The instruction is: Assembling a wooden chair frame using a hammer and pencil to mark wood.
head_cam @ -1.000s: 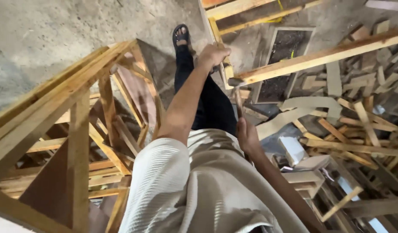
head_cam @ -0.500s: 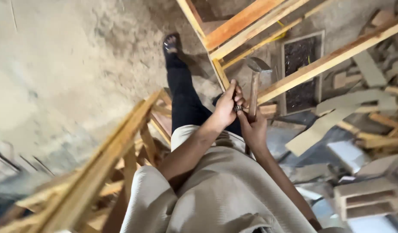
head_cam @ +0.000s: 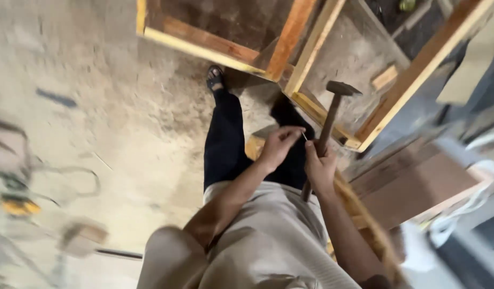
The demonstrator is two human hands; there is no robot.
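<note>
With the right hand (head_cam: 319, 166) clamped on a hammer (head_cam: 328, 126) held head-up and the left hand's (head_cam: 277, 147) fingers pinched on a thin nail (head_cam: 304, 136) beside it, above the wooden frame (head_cam: 311, 107), no nail looks driven yet.

**Materials and finishes, head view**

Hammer (head_cam: 326, 131): dark wooden handle, matt; head dull dark metal, no gloss. Frame (head_cam: 289, 53), upper centre: raw sawn timber, pale yellow to orange-brown, unvarnished. Floor (head_cam: 97, 80), left: rough grey concrete, dusty, matt. Shirt (head_cam: 268, 241), bottom centre: beige ribbed knit cloth. Trousers (head_cam: 225, 139): dark matt cloth. Boards (head_cam: 412, 182), right: brown wood, blurred.
</note>
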